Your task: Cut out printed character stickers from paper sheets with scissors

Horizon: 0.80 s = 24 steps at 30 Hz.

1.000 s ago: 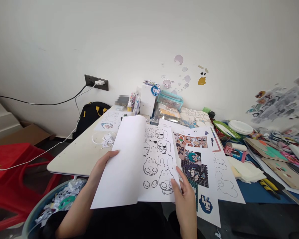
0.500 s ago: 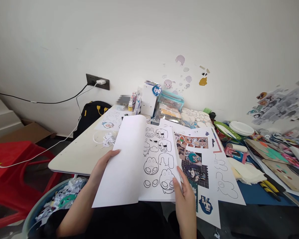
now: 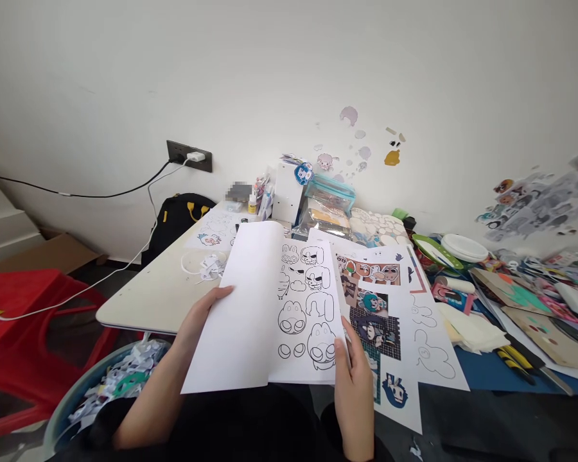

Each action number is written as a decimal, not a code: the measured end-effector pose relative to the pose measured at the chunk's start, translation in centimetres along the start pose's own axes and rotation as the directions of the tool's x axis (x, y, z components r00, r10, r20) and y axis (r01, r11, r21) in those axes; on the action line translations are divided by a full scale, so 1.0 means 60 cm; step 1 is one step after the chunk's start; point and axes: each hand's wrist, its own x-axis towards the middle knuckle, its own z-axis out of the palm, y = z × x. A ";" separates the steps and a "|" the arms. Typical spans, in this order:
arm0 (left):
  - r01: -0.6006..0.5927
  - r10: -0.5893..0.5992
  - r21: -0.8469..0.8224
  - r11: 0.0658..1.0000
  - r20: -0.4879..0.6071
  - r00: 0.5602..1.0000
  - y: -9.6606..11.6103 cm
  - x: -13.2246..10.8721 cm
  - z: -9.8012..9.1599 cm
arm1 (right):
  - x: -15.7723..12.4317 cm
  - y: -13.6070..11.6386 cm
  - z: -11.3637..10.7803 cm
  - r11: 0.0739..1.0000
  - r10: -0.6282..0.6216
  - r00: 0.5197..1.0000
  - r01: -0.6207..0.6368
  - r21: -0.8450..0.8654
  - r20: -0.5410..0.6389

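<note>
Open in front of me lie white paper sheets (image 3: 243, 314), the left one blank, the right one printed with black line drawings of cartoon figures. My left hand (image 3: 207, 311) grips the blank sheet's left edge, thumb on top and the other fingers hidden beneath. At the lower right edge of the printed sheet, my right hand (image 3: 354, 366) pinches the paper with its thumb on the front. Just past my right hand, a sheet of colour pictures (image 3: 376, 333) overhangs the table's front edge. Beneath it shows another sheet with numbered outlines (image 3: 431, 346).
A bin of paper scraps (image 3: 120, 378) and a red stool (image 3: 24, 333) stand left of the white table (image 3: 158, 289). Cutters with yellow grips (image 3: 520, 359), a green plate (image 3: 436, 250) and cardboard (image 3: 544, 333) crowd the right. A power cable hangs from the wall socket (image 3: 187, 156).
Both hands keep their hold on the sheets, and the paper's lower edge sits slightly higher. The right hand has shifted a little left. Otherwise the scene has barely moved.
</note>
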 end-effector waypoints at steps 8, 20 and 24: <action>0.011 -0.009 0.045 0.999 -0.051 0.999 -0.005 0.006 -0.009 | -0.007 -0.012 -0.003 0.997 0.061 0.998 -0.062 0.048 0.029; -0.201 0.203 -0.038 0.979 0.050 0.978 0.000 -0.014 0.016 | -0.038 -0.038 0.018 0.986 -0.127 0.990 0.118 0.118 0.067; -0.120 0.143 -0.098 0.988 0.272 0.952 -0.015 0.005 0.006 | -0.058 -0.059 0.035 0.954 -0.105 0.962 0.026 0.298 0.252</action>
